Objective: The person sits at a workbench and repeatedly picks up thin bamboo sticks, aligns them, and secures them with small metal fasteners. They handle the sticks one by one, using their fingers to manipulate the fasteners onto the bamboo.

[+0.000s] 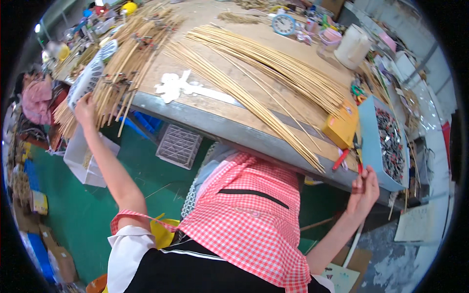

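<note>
At the far left, my left hand (85, 111) pinches the lower end of a white perforated plastic basket (89, 77), which lies tilted over a heap of thin sticks (122, 73) with small clips on them. My right hand (364, 190) is at the right front edge of the table, its fingers curled together. Anything between those fingers is too small or hidden to name. Just above its fingertips are the red-handled pliers (341, 159), next to a yellow box (342, 125). Beside that hand stands a light blue bin (370, 141) full of small dark and red clips (389, 141).
Two bundles of thin bamboo sticks (268, 63) lie across the wooden table (161, 56). A white flat cut-out (171, 88), a blue clock (283, 24) and a white canister (352, 46) are also on it. A white bin (90, 161) and grey crate (179, 146) stand below the table.
</note>
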### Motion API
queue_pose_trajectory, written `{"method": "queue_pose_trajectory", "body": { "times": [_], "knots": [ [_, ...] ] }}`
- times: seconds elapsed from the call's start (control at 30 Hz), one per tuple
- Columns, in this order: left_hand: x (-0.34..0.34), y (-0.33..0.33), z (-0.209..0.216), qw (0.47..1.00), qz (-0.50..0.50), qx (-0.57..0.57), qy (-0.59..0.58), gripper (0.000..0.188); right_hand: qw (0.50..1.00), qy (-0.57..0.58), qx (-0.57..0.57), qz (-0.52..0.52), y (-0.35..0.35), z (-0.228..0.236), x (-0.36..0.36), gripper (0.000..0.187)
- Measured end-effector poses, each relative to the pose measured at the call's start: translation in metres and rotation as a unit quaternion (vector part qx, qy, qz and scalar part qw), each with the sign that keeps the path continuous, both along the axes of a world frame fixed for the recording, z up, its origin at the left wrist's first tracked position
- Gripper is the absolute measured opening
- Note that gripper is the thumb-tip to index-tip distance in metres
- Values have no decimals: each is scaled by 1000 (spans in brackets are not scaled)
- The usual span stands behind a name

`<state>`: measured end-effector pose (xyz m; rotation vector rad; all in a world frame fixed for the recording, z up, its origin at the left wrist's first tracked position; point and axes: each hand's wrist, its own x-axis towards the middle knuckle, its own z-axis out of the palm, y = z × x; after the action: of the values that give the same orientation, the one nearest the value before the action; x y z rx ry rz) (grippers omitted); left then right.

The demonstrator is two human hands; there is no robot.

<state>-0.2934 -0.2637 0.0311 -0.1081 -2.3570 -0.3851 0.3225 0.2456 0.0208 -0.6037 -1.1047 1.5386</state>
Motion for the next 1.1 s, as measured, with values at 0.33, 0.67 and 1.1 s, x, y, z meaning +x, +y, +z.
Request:
{"method": "queue_pose_trajectory", "body": {
  "times": [0.33, 0.67, 1.1],
  "knots": [
    [147, 94, 33, 963, -206, 125, 122, 22, 800, -426, 423, 3, -4, 16, -115, 22],
    [241, 188, 18, 896, -405, 180, -28, 23, 653, -547, 524, -8, 19, -28, -183, 12],
    [270, 250, -12, 787, -555, 228, -141, 24, 785, -424, 451, 11, -24, -1, -150, 3]
  ]
}}
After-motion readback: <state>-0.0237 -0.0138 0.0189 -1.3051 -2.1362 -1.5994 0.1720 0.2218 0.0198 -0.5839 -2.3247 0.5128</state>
